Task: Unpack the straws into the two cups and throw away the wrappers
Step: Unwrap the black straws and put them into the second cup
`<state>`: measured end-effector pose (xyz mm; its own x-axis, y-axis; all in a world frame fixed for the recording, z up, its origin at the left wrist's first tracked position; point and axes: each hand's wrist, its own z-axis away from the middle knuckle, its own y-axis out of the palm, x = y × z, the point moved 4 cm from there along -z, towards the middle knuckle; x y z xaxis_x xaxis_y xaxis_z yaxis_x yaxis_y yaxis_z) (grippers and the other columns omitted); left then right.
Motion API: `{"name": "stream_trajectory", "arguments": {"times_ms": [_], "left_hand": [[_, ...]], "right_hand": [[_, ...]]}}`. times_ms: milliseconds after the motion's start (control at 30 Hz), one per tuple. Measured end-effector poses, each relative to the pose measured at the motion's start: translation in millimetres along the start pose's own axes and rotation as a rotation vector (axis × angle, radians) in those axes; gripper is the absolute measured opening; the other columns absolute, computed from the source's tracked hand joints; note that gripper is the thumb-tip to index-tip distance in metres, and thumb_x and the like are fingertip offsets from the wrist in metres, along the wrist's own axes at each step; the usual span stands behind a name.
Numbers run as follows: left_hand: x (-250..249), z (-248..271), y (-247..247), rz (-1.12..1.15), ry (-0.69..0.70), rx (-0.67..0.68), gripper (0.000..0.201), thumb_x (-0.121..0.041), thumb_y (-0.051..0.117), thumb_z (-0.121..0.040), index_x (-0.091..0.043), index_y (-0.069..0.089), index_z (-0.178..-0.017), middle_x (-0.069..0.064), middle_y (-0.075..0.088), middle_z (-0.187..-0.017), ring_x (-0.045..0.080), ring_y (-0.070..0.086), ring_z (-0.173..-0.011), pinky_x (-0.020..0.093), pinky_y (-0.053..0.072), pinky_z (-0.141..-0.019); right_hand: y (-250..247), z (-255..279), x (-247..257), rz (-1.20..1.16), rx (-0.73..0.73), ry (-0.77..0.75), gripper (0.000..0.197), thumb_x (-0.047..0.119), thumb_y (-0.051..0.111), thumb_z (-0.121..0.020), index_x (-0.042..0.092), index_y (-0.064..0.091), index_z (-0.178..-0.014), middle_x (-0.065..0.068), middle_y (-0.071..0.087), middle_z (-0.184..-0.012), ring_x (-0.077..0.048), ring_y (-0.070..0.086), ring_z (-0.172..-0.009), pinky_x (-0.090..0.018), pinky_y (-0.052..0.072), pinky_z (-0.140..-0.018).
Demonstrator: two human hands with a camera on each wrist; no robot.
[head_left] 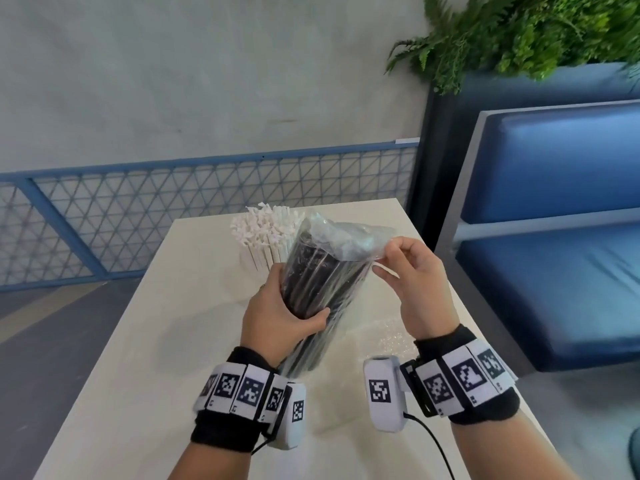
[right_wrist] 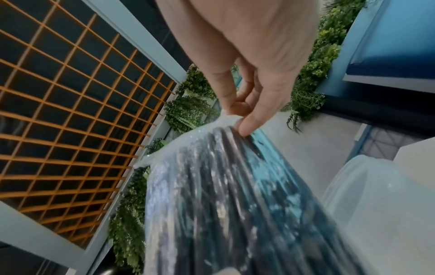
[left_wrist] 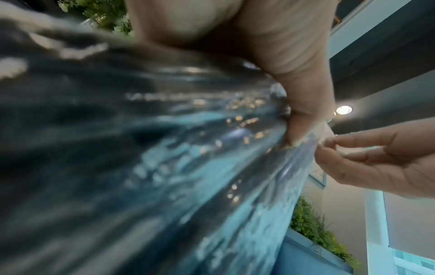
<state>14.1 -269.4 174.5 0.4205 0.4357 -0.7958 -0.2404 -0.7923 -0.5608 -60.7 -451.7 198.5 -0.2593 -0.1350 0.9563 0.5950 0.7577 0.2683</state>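
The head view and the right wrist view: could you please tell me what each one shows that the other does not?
Only the head view shows the white table, the white straws standing on it, the blue bench, and the left hand gripping the pack of black straws around its middle.

Only the right wrist view shows an orange grid overhead and a translucent container beside the pack.

Both show the right hand pinching the clear wrapper at the pack's top end, and green plants.
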Motion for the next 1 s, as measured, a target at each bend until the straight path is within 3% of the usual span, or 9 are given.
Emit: {"name": "stream_trajectory", "arguments": {"times_ms": [167, 267, 333, 400, 467, 600, 700, 867, 1000], "left_hand": [[9.3, -12.7, -10.4, -0.064, 0.002, 0.011, 0.054, -0.034, 0.08, -0.061, -0.033, 0.045, -0.101, -0.014, 0.066, -0.088, 0.009, 0.064, -0.083, 0.033, 0.055, -0.075], [14.1, -15.6, -14.9, -0.11, 0.012, 0.017, 0.053, -0.034, 0.079, -0.06, -0.034, 0.043, -0.099, -0.015, 0.065, -0.086, 0.009, 0.064, -0.081, 0.036, 0.055, -0.074], [16.6, -17.0, -18.7, -0.105, 0.006, 0.021, 0.054, -0.035, 0.079, -0.061, -0.034, 0.043, -0.101, -0.014, 0.066, -0.088, 0.01, 0.064, -0.082, 0.037, 0.055, -0.075], [18.6, -18.4, -23.9, -0.094, -0.002, 0.018, 0.054, -0.035, 0.079, -0.061, -0.032, 0.044, -0.102, -0.013, 0.066, -0.089, 0.01, 0.065, -0.082, 0.036, 0.055, -0.077], [19.9, -19.5, -28.3, -0.097, 0.006, 0.024, 0.054, -0.035, 0.079, -0.061, -0.031, 0.045, -0.102, -0.012, 0.067, -0.089, 0.01, 0.065, -0.082, 0.036, 0.055, -0.076], [27.5, -17.7, -35.0, -0.113, 0.022, 0.045, 0.053, -0.038, 0.078, -0.059, -0.034, 0.044, -0.1, -0.014, 0.066, -0.088, 0.008, 0.064, -0.082, 0.036, 0.055, -0.075], [38.4, -15.8, -43.6, -0.13, 0.031, 0.058, 0.054, -0.042, 0.074, -0.056, -0.035, 0.044, -0.1, -0.012, 0.066, -0.088, 0.009, 0.064, -0.082, 0.036, 0.054, -0.073], [48.9, -12.0, -54.6, -0.197, 0.073, 0.115, 0.056, -0.043, 0.074, -0.056, -0.031, 0.044, -0.102, -0.011, 0.064, -0.085, 0.011, 0.06, -0.082, 0.033, 0.051, -0.069], [60.5, -9.2, -57.7, -0.164, 0.046, 0.125, 0.057, -0.045, 0.072, -0.055, -0.032, 0.046, -0.103, -0.012, 0.065, -0.086, 0.008, 0.062, -0.082, 0.03, 0.052, -0.07]], "right_hand": [[11.1, -3.4, -4.6, -0.329, 0.019, 0.217, 0.019, 0.01, 0.043, -0.097, 0.006, 0.056, -0.085, -0.006, 0.061, -0.078, -0.01, 0.064, -0.07, -0.017, 0.056, -0.068], [15.6, -2.0, -6.7, -0.543, -0.069, 0.295, 0.013, 0.008, 0.046, -0.096, 0.006, 0.057, -0.089, -0.004, 0.059, -0.078, -0.005, 0.065, -0.062, -0.016, 0.055, -0.063], [17.7, 0.7, -8.9, -0.377, -0.094, 0.163, 0.013, 0.01, 0.053, -0.092, 0.011, 0.05, -0.105, -0.008, 0.055, -0.095, -0.008, 0.064, -0.07, -0.023, 0.058, -0.07], [19.1, 7.3, -8.9, 0.072, -0.094, -0.112, 0.047, 0.018, 0.069, -0.081, 0.024, 0.043, -0.119, -0.006, 0.044, -0.118, -0.009, 0.06, -0.084, -0.027, 0.056, -0.083], [31.2, 15.3, -6.2, 0.52, -0.045, -0.413, 0.065, 0.028, 0.081, -0.068, 0.032, 0.044, -0.121, 0.0, 0.032, -0.128, -0.006, 0.052, -0.096, -0.017, 0.048, -0.088], [44.9, 14.4, 1.1, 0.673, -0.095, -0.66, 0.031, 0.025, 0.078, -0.072, 0.027, 0.062, -0.099, 0.001, 0.039, -0.122, -0.013, 0.047, -0.083, -0.011, 0.04, -0.079], [49.7, 3.2, 16.9, 0.568, -0.068, -0.649, 0.012, 0.013, 0.073, -0.078, 0.023, 0.066, -0.078, 0.004, 0.052, -0.102, -0.008, 0.048, -0.066, -0.009, 0.039, -0.065], [53.5, -24.1, 27.8, 0.486, 0.013, -0.419, 0.008, 0.018, 0.071, -0.081, 0.02, 0.065, -0.076, 0.009, 0.064, -0.093, -0.007, 0.052, -0.047, -0.016, 0.043, -0.058], [63.9, -27.1, 20.3, 0.333, 0.05, -0.297, 0.003, 0.014, 0.067, -0.083, 0.014, 0.065, -0.085, 0.001, 0.069, -0.093, -0.014, 0.071, -0.074, -0.018, 0.05, -0.071]]}}
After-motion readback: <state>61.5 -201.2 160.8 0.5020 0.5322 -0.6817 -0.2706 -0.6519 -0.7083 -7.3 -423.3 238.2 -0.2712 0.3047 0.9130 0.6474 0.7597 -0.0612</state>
